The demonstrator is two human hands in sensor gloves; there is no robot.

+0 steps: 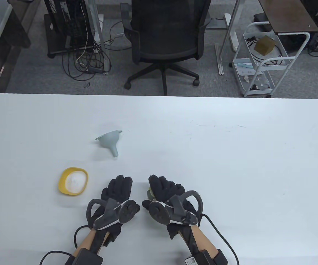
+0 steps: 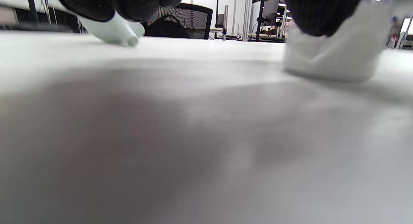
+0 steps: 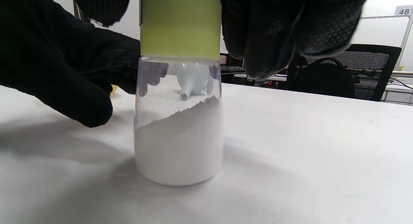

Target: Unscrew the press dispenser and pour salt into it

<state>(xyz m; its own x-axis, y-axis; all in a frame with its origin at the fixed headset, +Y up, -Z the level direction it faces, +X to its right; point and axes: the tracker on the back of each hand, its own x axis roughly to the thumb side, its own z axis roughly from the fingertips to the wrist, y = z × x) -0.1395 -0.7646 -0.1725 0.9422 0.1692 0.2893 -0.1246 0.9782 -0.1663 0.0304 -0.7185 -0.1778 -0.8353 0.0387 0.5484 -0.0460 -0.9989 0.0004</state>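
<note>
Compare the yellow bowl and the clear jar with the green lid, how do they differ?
The bowl is yellow, low and open-topped; the jar is clear, tall and capped with a green lid. The bowl sits untouched left of the hands; the jar stands under the right hand. Both hold white powder.

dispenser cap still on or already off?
On. The green cap sits on the upright dispenser jar, right hand over it.
</note>
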